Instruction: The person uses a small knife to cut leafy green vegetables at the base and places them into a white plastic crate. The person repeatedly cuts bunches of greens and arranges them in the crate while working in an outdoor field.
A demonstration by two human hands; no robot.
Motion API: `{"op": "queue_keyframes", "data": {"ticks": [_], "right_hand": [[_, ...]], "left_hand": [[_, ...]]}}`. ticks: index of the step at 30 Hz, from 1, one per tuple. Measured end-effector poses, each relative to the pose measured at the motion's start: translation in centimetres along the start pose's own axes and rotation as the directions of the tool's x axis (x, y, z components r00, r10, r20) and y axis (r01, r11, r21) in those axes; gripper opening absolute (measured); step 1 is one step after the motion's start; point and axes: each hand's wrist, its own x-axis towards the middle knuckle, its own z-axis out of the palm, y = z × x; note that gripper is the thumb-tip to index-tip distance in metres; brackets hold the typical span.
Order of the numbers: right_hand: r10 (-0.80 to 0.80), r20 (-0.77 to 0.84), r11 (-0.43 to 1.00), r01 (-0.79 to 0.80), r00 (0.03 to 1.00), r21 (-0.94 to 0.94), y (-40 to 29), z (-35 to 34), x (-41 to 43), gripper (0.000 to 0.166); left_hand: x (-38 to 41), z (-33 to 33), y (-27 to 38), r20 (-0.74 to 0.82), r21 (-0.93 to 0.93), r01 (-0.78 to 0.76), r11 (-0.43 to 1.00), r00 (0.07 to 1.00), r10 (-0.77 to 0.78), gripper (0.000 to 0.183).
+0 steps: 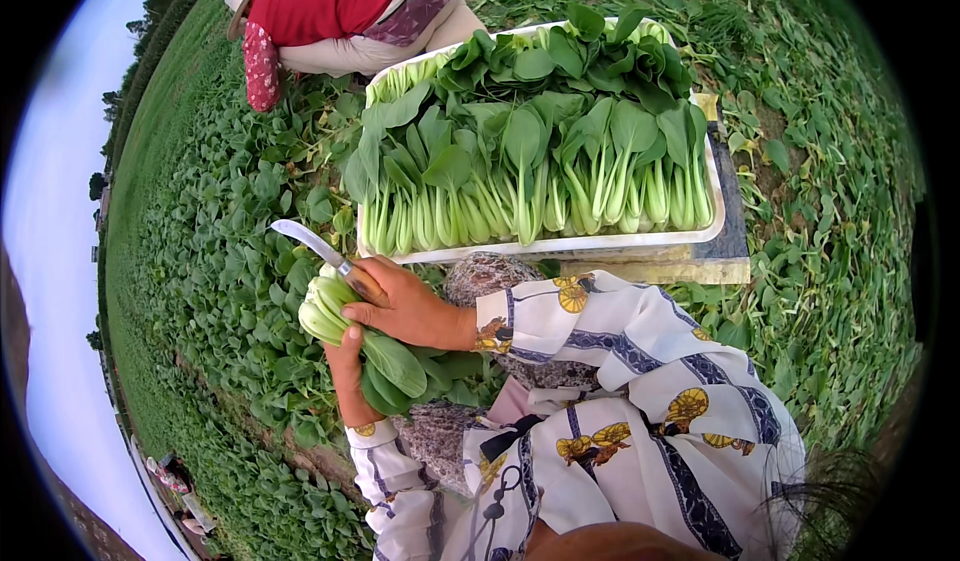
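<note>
A curved-blade knife (313, 241) with a wooden handle is gripped in my right hand (420, 307). Its bare blade points away from me, past the pale stem ends of a bok choy bunch (394, 366). My left hand (349, 381) holds this bunch from the other side, thumb against the stems, while my right thumb and palm also press on it. Green leaves hang back toward my knees. Beside my right arm, a white plastic crate (600, 243) carries packed rows of bok choy (521, 178), the near row with its stems facing my arm.
Growing leafy plants (225, 313) cover the ground ahead. A flattened sack-like sheet (675, 264) lies under the crate. Past the crate, a co-worker in a red top (337, 5) bends over the plants. Cut leaves (817, 261) litter the ground at the image's right. Another person (169, 475) is far off.
</note>
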Motion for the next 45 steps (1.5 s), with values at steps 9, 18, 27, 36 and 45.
{"op": "queue_keyframes", "data": {"ticks": [9, 18, 27, 36, 45], "right_hand": [[0.334, 0.127, 0.905, -0.356, 0.934, 0.234, -1.1, -2.8, 0.8, 0.026], [0.208, -0.101, 0.49, -0.193, 0.973, -0.85, -3.7, -23.9, 8.7, 0.02], [0.259, -0.149, 0.322, -0.231, 0.954, -0.918, 0.8, -26.6, 9.7, 0.013], [0.298, -0.168, 0.473, -0.299, 0.94, -0.829, 1.3, -28.2, 9.5, 0.02], [0.281, -0.139, 0.579, -0.283, 0.95, -0.764, 2.5, -28.1, 9.8, 0.023]], "left_hand": [[-1.8, 2.1, -1.8, -0.004, -0.5, 0.182, 0.847, 0.977, -0.212, 0.069], [-1.8, -0.7, -4.7, 0.242, -0.846, 0.124, 0.519, 0.956, 0.166, 0.087], [-2.2, 3.5, -3.8, 0.21, -0.769, 0.168, 0.617, 0.978, -0.005, 0.082], [-1.5, 3.3, -5.6, 0.248, -0.782, 0.24, 0.575, 0.967, -0.066, 0.08], [-3.4, 2.8, -5.9, 0.21, -0.78, 0.206, 0.591, 0.976, -0.063, 0.075]]}}
